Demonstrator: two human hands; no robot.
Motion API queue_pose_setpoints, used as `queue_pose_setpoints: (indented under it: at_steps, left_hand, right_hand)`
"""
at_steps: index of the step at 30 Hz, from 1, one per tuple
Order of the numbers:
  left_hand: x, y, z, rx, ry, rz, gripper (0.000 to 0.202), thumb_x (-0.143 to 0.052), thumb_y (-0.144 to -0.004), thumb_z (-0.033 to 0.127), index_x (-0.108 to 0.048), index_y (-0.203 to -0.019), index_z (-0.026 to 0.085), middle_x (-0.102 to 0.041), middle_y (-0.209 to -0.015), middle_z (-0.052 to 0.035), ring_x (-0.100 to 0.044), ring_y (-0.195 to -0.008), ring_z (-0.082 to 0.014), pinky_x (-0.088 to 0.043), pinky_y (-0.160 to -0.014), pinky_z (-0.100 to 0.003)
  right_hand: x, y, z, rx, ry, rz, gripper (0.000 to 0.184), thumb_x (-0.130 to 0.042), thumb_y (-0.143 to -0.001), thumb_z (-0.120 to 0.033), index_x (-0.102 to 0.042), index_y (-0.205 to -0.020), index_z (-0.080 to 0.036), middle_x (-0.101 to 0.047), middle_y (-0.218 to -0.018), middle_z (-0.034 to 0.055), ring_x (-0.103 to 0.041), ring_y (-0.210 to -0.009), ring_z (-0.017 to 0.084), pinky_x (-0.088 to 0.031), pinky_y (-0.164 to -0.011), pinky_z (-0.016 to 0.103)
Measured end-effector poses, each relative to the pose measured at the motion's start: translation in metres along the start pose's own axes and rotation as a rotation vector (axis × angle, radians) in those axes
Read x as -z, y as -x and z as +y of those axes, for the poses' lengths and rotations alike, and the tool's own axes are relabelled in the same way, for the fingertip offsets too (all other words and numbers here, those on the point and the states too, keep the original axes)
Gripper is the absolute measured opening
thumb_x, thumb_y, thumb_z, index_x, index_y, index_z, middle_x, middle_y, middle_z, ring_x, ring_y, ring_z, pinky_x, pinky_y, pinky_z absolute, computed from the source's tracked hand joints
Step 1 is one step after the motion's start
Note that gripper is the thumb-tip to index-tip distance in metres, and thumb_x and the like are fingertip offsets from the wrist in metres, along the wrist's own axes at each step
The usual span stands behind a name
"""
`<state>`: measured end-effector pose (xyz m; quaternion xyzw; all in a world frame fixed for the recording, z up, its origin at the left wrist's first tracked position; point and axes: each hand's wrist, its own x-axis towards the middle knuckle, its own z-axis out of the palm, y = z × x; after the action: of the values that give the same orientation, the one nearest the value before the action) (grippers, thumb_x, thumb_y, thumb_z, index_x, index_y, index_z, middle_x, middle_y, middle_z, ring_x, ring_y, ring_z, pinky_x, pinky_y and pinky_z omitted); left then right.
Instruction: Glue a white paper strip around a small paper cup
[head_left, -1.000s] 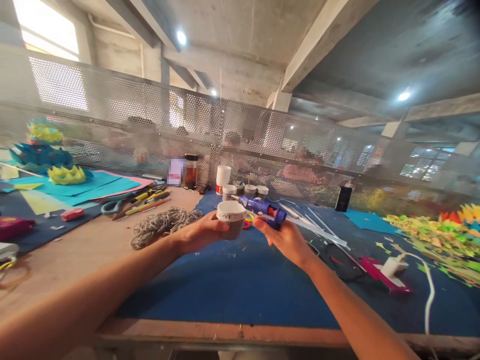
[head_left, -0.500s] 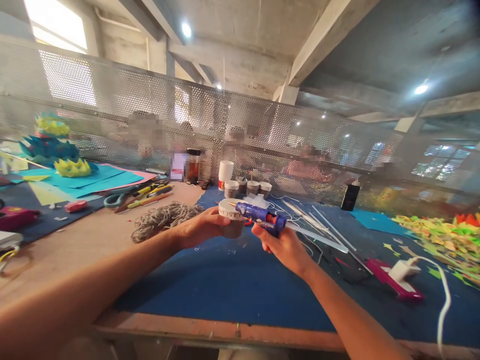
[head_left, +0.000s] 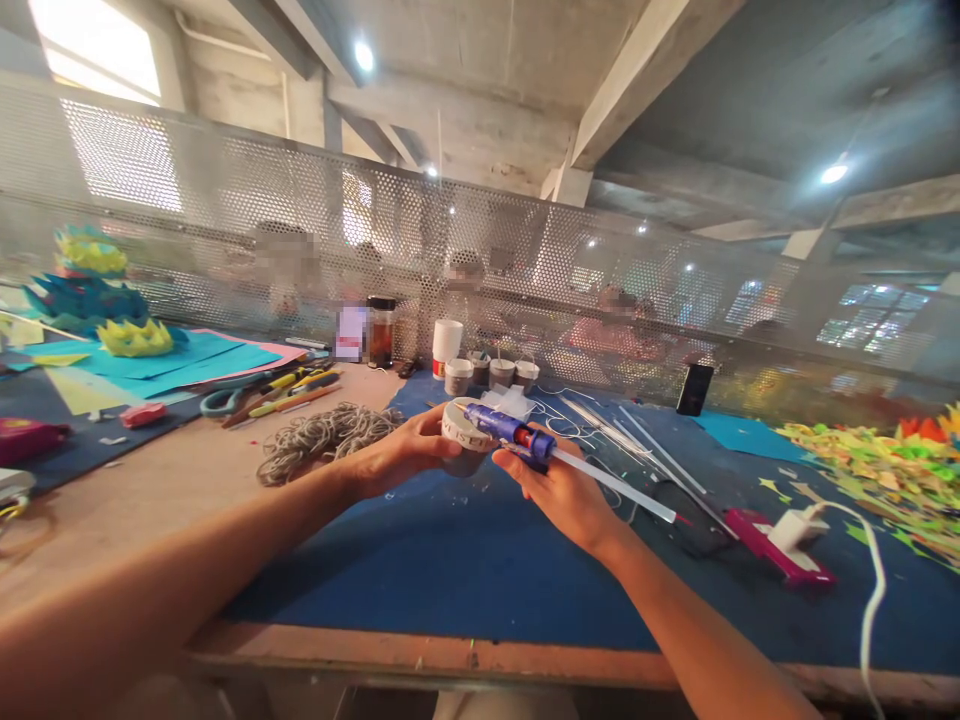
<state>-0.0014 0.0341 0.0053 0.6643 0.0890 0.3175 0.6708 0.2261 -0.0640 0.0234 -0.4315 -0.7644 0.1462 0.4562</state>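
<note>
My left hand grips a small paper cup by its side, above the blue mat. The cup has a pale printed band below its rim and a grey lower part, and it tilts toward me. In my right hand is a blue glue gun, its nozzle over the cup's rim; whether it touches cannot be made out. A long clear glue stick sticks out of the gun's back end. Fingers on both hands are partly hidden behind the things they hold.
Left of the cup lies a heap of grey cord, with pliers and cutters behind it. Several small cups stand at the back. A pink power strip with a white plug lies right, near paper scraps.
The cup has tipped more toward me, and the glue gun's back end has swung lower and slightly left. Both hands keep their hold. The whole view has shifted a little.
</note>
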Motion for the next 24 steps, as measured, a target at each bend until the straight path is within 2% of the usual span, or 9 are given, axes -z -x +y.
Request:
queue_pose_setpoints:
  at_steps: [7, 15, 18, 24]
  left_hand:
    - [0.0027, 0.0002, -0.0042, 0.035, -0.026, 0.020, 0.054, -0.072, -0.083, 0.025, -0.058, -0.135, 0.020, -0.068, -0.123, -0.0131, -0.062, -0.103, -0.0256, -0.046, -0.083, -0.034]
    - [-0.0042, 0.0010, 0.0016, 0.044, -0.022, 0.022, 0.058, -0.075, -0.081, 0.026, -0.057, -0.136, 0.020, -0.067, -0.122, -0.0125, -0.060, -0.103, -0.0250, -0.045, -0.084, -0.034]
    - [-0.0054, 0.0014, 0.0029, 0.043, -0.022, 0.017, 0.058, -0.076, -0.080, 0.026, -0.058, -0.135, 0.019, -0.068, -0.116, -0.0109, -0.060, -0.097, -0.0222, -0.044, -0.079, -0.032]
    - [-0.0041, 0.0015, 0.0027, 0.044, -0.035, 0.001, 0.056, -0.075, -0.082, 0.026, -0.058, -0.135, 0.020, -0.068, -0.114, -0.0099, -0.059, -0.093, -0.0206, -0.043, -0.077, -0.030]
  right_hand:
    - [0.0012, 0.0003, -0.0055, 0.025, 0.061, -0.004, 0.024, -0.062, -0.098, -0.046, -0.065, -0.099, -0.023, -0.063, -0.073, -0.0010, -0.059, -0.062, 0.015, -0.048, -0.054, 0.027]
    - [-0.0001, -0.0017, -0.0087, 0.054, 0.093, 0.027, 0.020, -0.063, -0.098, -0.041, -0.064, -0.094, -0.022, -0.066, -0.079, 0.0011, -0.064, -0.069, 0.017, -0.050, -0.058, 0.028]
    - [-0.0005, -0.0021, -0.0081, 0.062, 0.097, 0.032, 0.019, -0.063, -0.098, -0.040, -0.063, -0.091, -0.022, -0.068, -0.082, 0.0023, -0.066, -0.074, 0.018, -0.052, -0.060, 0.029]
    - [-0.0012, -0.0015, -0.0054, 0.062, 0.101, 0.038, 0.022, -0.062, -0.098, -0.042, -0.064, -0.091, -0.022, -0.070, -0.083, 0.0028, -0.069, -0.078, 0.019, -0.054, -0.063, 0.029]
